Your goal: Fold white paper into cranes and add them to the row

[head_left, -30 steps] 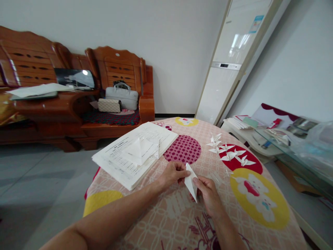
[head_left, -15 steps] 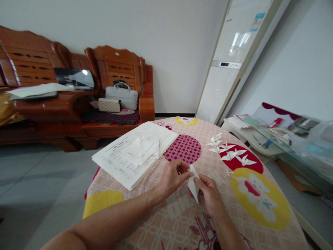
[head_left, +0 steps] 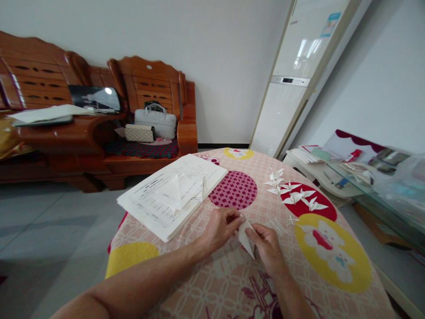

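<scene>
A folded piece of white paper (head_left: pixel 246 241), narrow and pointed at its lower end, is held between both hands just above the tablecloth. My left hand (head_left: pixel 221 227) pinches its upper tip between thumb and fingers. On its right edge my right hand (head_left: pixel 265 244) grips it, thumb on top and the fingers partly hidden behind. Several white folded paper cranes (head_left: pixel 295 196) lie on the table to the right, beyond my right hand. A stack of printed sheets (head_left: pixel 156 195) lies to the left, with folded white paper pieces (head_left: pixel 179 191) on top.
The round table (head_left: pixel 199 288) wears a patterned pink cloth. Behind it on the left stand carved wooden chairs (head_left: pixel 149 84) with bags (head_left: pixel 155 122) on one seat. A tall white air conditioner (head_left: pixel 285 93) is at the back; a cluttered glass shelf (head_left: pixel 372 195) borders the right.
The folded paper has tilted slightly between my fingers, and my left fingertips have shifted a little at its upper tip. Both hands keep their grip; the cranes and the stack stay put.
</scene>
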{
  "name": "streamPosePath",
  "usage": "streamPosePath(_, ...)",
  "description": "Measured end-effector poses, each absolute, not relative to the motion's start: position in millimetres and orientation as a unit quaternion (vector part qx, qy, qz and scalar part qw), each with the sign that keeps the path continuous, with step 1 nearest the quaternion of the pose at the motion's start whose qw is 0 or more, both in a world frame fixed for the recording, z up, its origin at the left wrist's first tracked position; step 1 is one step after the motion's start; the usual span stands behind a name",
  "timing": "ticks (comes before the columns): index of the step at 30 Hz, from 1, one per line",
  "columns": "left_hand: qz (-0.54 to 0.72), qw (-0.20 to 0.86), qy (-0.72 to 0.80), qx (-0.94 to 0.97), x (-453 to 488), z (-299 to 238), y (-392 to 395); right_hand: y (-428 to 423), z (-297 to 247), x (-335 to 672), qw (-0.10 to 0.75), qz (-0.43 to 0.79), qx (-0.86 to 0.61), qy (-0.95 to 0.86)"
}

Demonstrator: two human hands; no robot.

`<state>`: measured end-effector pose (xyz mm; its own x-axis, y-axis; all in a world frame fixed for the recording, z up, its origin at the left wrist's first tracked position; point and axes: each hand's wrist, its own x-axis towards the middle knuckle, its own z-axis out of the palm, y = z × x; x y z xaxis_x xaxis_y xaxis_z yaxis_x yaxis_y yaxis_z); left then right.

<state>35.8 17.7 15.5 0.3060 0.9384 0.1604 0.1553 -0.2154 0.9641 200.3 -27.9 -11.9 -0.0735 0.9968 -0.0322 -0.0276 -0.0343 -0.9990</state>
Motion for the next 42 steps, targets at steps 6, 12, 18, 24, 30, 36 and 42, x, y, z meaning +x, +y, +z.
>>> streamPosePath(6,0.432,0.589,0.367,0.576,33,13,27,-32,-8,195,0.450,0.619,-0.468,-0.442)
streamPosePath(12,0.407,0.636,0.386,0.530,28,11,32,-31,-7,198,0.448,0.599,-0.511,-0.422)
streamPosePath(18,0.229,0.633,0.442,0.592,11,6,31,-28,-8,211,0.393,0.499,-0.581,-0.509)
streamPosePath(24,0.200,0.392,0.498,0.748,4,6,24,-36,-1,213,0.313,0.116,-0.642,-0.691)
streamPosePath(30,0.204,0.343,0.489,0.776,1,3,26,-51,1,204,0.303,0.082,-0.501,-0.807)
streamPosePath(36,0.193,0.329,0.496,0.780,-4,3,28,-53,-16,199,0.249,0.074,-0.493,-0.830)
streamPosePath(42,0.223,0.310,0.520,0.764,-2,7,35,-47,-15,196,0.250,0.015,-0.482,-0.840)
